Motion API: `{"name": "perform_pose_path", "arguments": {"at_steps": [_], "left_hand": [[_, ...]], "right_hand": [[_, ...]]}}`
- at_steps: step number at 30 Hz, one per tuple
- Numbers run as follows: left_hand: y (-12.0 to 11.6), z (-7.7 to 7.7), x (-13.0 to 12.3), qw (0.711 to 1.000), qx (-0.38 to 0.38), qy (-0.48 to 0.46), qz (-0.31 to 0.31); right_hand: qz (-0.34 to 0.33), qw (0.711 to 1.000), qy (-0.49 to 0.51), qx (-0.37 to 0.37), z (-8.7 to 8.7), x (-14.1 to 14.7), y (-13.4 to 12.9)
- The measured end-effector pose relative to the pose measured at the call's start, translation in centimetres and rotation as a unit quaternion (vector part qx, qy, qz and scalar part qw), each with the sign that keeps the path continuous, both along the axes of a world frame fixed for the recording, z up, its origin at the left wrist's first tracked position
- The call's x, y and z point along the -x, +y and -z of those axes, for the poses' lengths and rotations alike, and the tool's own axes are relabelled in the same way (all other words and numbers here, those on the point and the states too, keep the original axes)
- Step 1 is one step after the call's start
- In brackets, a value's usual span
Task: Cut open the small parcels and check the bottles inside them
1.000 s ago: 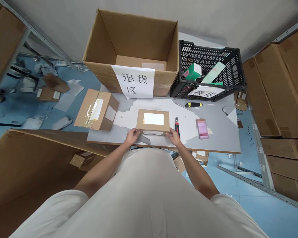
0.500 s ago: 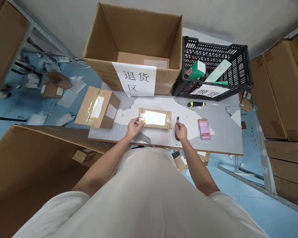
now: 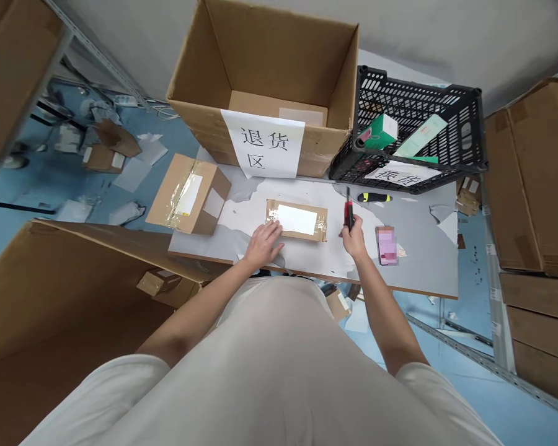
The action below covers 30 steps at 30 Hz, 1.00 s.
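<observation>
Head view: a packing table (image 3: 428, 266) with a grey-white top and brown edge, seen from above. The small, flat brown cardboard box (image 3: 274, 205) lies on the table near its front edge, between the two hands, with clear tape at its ends and a rectangular white label (image 3: 296, 220) whose print is too small to read. The left hand (image 3: 263, 244) rests on the box's near left corner, fingers extended and thumb spread away, pressing rather than grasping. The right hand (image 3: 354, 238) is closed around the handle of a red-and-black utility knife (image 3: 348, 214), its tip directed away from the body, to the right of the box and apart from it. Behind stands a large open brown cardboard carton (image 3: 320, 139); its white paper sign (image 3: 265, 148) reads 退货区. Beside it, a black plastic mesh crate (image 3: 460, 164) bears a white sign (image 3: 400, 176) reading 换货 and contains a green-and-white box (image 3: 381, 132) and a long pale-green box (image 3: 421, 136). A black-and-yellow handled tool (image 3: 374, 197) lies before the crate; nearer lies a pink object (image 3: 387, 244), obscured by pixelation. At left, a taped brown carton (image 3: 167, 179) carries two white labels, their text illegible.
</observation>
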<state>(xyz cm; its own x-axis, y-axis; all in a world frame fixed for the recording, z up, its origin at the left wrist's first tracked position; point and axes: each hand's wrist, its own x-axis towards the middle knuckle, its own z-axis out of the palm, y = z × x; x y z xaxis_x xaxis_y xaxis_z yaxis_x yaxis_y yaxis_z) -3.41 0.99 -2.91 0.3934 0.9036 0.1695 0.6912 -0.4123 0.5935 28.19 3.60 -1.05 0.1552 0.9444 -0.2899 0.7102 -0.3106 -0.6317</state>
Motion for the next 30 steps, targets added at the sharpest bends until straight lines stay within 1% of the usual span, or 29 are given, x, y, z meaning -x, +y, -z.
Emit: {"name": "perform_pose_path", "arguments": {"at_steps": [1,2,4,5,7,9,12,16,18,22,26,30], "left_hand": [[-0.1,0.2,-0.2,1.000,-0.001,0.009,0.028],[-0.1,0.4,-0.5,0.999,0.001,0.015,0.041],[-0.1,1.0,-0.7,0.999,0.004,0.022,0.039],[0.0,1.3,-0.8,0.999,0.005,0.024,0.035],[0.2,1.8,-0.7,0.999,0.004,0.026,0.029],[0.4,2.1,-0.6,0.999,0.003,0.025,0.024],[0.7,2.2,-0.7,1.000,0.008,0.016,0.019],[0.9,2.2,-1.0,1.000,0.004,0.006,0.007],[1.0,2.2,-1.1,1.000,-0.002,0.003,0.001],[1.1,2.4,-1.1,1.000,0.001,-0.002,-0.002],[1.1,2.6,-1.0,1.000,0.017,-0.014,-0.004],[1.1,2.7,-0.9,1.000,0.023,-0.013,-0.008]], "right_hand": [[-0.071,0.997,0.012,-0.034,-1.6,0.8,0.7],[-0.157,0.986,0.015,-0.047,-3.1,1.7,1.3],[-0.317,0.947,-0.009,-0.053,-5.4,4.0,2.6],[-0.374,0.926,-0.033,-0.044,-6.2,5.1,3.2],[-0.458,0.885,-0.081,-0.023,-6.8,6.8,4.2],[-0.501,0.857,-0.117,-0.011,-6.6,7.7,5.0],[-0.531,0.835,-0.143,-0.010,-5.7,8.0,6.0],[-0.537,0.828,-0.162,-0.005,-5.1,8.0,6.6],[-0.532,0.827,-0.181,0.002,-5.2,8.3,6.6],[-0.533,0.813,-0.235,0.022,-5.8,8.8,6.3],[-0.531,0.807,-0.258,0.032,-6.3,9.2,5.8],[-0.533,0.799,-0.278,0.027,-6.7,9.4,5.6]]}}
